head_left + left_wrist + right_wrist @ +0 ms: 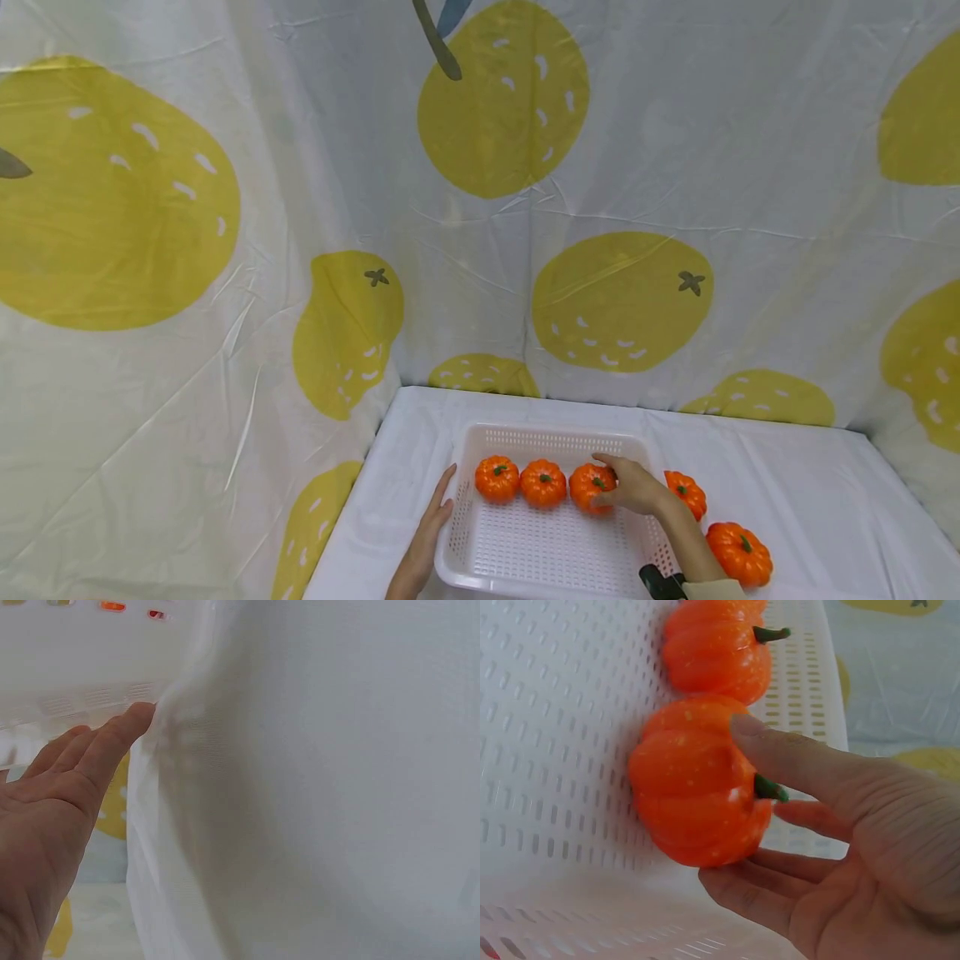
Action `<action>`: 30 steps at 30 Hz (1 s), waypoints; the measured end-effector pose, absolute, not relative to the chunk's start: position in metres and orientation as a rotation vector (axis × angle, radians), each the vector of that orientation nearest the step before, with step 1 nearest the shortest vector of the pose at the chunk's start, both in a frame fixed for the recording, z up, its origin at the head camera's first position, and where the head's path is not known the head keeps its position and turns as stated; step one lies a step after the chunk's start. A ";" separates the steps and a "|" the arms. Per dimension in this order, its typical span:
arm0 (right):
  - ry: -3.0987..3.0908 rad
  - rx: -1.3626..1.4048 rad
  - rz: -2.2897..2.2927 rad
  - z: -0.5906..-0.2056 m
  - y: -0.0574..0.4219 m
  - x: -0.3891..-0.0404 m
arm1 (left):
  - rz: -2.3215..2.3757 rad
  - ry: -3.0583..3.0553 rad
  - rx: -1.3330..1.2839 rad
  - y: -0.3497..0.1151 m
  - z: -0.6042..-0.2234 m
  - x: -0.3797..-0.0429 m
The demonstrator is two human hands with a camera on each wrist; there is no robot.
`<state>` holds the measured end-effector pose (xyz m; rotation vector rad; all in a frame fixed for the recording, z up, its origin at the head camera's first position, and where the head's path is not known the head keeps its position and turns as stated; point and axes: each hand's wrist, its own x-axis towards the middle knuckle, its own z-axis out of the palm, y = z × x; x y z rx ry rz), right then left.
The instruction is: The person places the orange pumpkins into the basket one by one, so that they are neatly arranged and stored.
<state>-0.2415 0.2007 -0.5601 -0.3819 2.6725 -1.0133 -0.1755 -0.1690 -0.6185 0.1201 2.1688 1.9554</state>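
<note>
From the head view, three orange pumpkins (543, 484) lined one white basket (547, 542) while two more lay right of it on the table (810, 492); the right hand (636, 486) gripped the row's rightmost. Left wrist: the left hand (60, 810), fingers straight, touched the basket's side. Right wrist: thumb and fingers clasped one pumpkin beside another.

Head view: fairly bright, diffuse light; curtain creases (244, 427) glint at 8 o'clock. Left wrist: dimmer, grey, low contrast, soft shadow down the white cloth (345, 787) from 11 to 6 o'clock. Right wrist: softish, slightly hazy, small highlights on the gripped pumpkin (690, 784), its 3 o'clock side.
</note>
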 end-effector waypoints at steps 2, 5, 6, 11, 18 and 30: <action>2.670 -0.362 -1.010 -0.559 0.200 -0.241 | 1.959 2.169 0.118 -0.169 -0.619 -0.176; 2.667 -0.323 -1.014 -0.558 0.200 -0.241 | 1.967 2.168 0.127 -0.170 -0.619 -0.176; 2.672 -0.330 -1.003 -0.557 0.200 -0.241 | 1.969 2.166 0.128 -0.170 -0.620 -0.176; 2.696 -0.358 -0.976 -0.558 0.199 -0.240 | 1.972 2.155 0.149 -0.170 -0.619 -0.175; 2.705 -0.377 -0.994 -0.556 0.199 -0.241 | 1.972 2.152 0.148 -0.169 -0.617 -0.175; 2.723 -0.469 -1.291 -0.529 0.240 -0.221 | 1.987 2.102 0.176 -0.170 -0.617 -0.174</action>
